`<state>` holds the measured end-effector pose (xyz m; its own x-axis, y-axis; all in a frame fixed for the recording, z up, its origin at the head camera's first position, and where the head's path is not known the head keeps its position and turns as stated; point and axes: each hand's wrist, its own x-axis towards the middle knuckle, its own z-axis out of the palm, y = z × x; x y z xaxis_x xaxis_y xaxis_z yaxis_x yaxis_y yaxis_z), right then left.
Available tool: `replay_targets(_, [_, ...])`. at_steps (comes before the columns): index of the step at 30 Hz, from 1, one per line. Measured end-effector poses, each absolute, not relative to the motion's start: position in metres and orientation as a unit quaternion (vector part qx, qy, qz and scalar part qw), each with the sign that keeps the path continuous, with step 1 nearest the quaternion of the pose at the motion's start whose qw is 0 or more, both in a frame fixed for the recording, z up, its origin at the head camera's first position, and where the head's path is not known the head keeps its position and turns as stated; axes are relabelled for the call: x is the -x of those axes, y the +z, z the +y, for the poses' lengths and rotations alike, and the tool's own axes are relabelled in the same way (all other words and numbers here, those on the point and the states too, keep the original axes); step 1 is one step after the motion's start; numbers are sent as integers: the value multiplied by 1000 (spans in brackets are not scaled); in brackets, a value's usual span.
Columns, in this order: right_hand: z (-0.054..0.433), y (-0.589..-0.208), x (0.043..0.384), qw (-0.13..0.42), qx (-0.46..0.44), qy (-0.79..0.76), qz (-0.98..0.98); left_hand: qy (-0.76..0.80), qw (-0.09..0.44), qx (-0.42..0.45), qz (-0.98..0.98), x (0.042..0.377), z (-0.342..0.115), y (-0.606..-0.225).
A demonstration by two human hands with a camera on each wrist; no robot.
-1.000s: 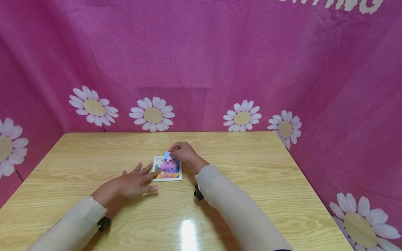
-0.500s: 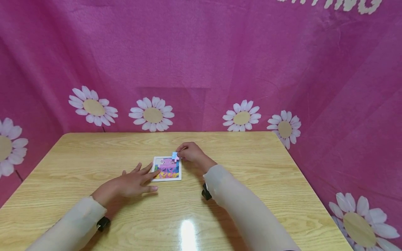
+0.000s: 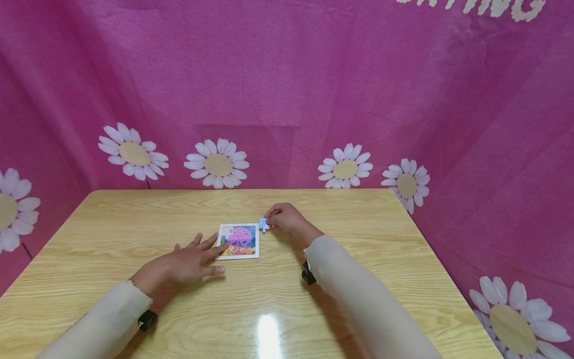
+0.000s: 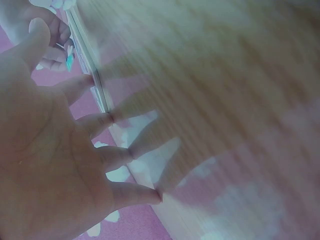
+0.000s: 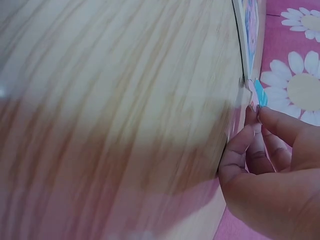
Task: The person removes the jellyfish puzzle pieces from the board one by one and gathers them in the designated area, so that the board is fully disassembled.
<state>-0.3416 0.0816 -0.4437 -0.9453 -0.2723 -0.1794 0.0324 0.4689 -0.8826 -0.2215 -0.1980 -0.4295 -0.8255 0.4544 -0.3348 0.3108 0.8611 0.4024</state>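
Wood-grain bench (image 3: 202, 324), one unit. Left hand (image 3: 190, 260), fingers spread, touches one framed puzzle (image 3: 239, 238) lying between both hands. Right hand (image 3: 285, 218) (fingers curled) pinches one blue-and-pink piece (image 3: 263, 224) just beside the puzzle's upper-right corner. Behind: pink cloth (image 3: 287, 75), six daisies (image 3: 345, 169).

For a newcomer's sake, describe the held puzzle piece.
On the wooden table lies a white-framed puzzle showing a pink sea creature. Beside its far right corner, the right hand pinches the puzzle piece: light blue and pink, the only one seen outside the puzzle.
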Motion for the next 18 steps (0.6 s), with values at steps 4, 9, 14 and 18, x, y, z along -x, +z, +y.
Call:
replay_targets(4, [88, -445, 343, 151, 74, -498, 851, 168, 215, -202, 941, 221, -198, -428])
replay_targets(9, [92, -446, 342, 144, 89, -490, 855, 167, 215, -203, 941, 220, -198, -428])
replay_targets(14, [91, -448, 340, 131, 93, -484, 860, 165, 214, -202, 941, 220, -198, -428])
replay_targets(18, [92, -449, 340, 129, 87, -479, 864, 165, 214, -201, 942, 221, -198, -429])
